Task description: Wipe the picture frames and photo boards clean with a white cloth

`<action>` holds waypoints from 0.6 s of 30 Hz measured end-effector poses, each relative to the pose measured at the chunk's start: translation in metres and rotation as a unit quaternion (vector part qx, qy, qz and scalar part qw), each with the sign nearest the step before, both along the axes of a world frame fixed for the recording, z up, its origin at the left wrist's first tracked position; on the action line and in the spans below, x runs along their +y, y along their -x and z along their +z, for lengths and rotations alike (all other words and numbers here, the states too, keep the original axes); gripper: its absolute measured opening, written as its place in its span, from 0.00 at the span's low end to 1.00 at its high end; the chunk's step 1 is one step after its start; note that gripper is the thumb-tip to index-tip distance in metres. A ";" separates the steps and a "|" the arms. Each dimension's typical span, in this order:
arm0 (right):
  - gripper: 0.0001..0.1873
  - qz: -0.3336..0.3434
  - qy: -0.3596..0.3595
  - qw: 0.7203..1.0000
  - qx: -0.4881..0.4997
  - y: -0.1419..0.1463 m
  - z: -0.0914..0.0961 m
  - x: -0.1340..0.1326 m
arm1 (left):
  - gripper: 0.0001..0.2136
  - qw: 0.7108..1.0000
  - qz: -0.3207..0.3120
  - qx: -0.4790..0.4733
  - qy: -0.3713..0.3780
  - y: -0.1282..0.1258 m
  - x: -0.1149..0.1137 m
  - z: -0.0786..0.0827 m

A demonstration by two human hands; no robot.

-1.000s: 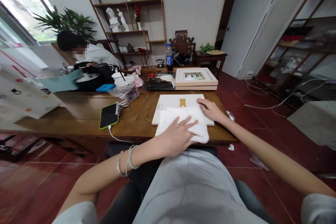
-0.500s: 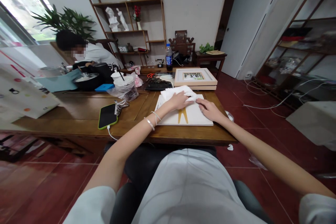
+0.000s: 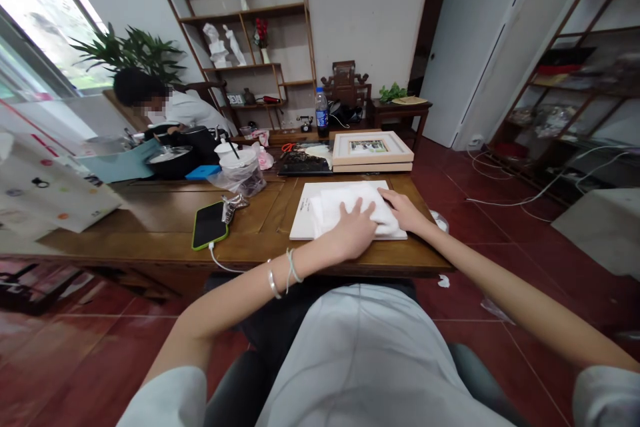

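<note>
A white cloth (image 3: pixel 334 202), folded into a pad, lies on a white board (image 3: pixel 301 217) near the table's front edge. My left hand (image 3: pixel 356 230) presses on the cloth with its fingers spread. My right hand (image 3: pixel 404 208) rests at the right side of the board, fingers stretched out and touching the cloth's edge. Small dark print shows on the board's left part. The cloth and my left hand hide most of the board's middle.
Behind the board stand stacked wooden picture frames (image 3: pixel 373 148) and a dark tray (image 3: pixel 303 161). To the left are a charging phone (image 3: pixel 210 224), a lidded cup (image 3: pixel 239 165) and a blue box (image 3: pixel 203 171). A co-worker (image 3: pixel 185 110) sits at the far left.
My left hand has slid the cloth toward me over the board. The yellow shape on the board is now covered. My right hand has stayed nearly in place.
</note>
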State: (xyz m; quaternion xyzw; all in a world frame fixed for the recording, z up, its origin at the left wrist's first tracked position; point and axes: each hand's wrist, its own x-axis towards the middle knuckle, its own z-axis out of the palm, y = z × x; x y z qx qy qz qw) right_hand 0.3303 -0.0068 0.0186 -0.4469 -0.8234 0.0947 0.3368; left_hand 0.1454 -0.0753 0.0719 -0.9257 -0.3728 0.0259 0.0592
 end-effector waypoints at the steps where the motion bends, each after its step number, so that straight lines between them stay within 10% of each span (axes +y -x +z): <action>1: 0.20 -0.009 0.004 1.000 0.006 -0.001 -0.001 0.001 | 0.16 1.000 -0.013 0.006 0.000 0.000 -0.014 0.002; 8: 0.19 -0.021 0.005 1.000 0.016 -0.002 -0.004 0.002 | 0.14 0.997 -0.073 0.001 -0.003 0.005 -0.047 0.008; 18: 0.21 -0.011 -0.012 1.000 -0.011 0.002 -0.002 0.000 | 0.18 0.996 0.077 -0.042 -0.016 -0.003 0.057 0.003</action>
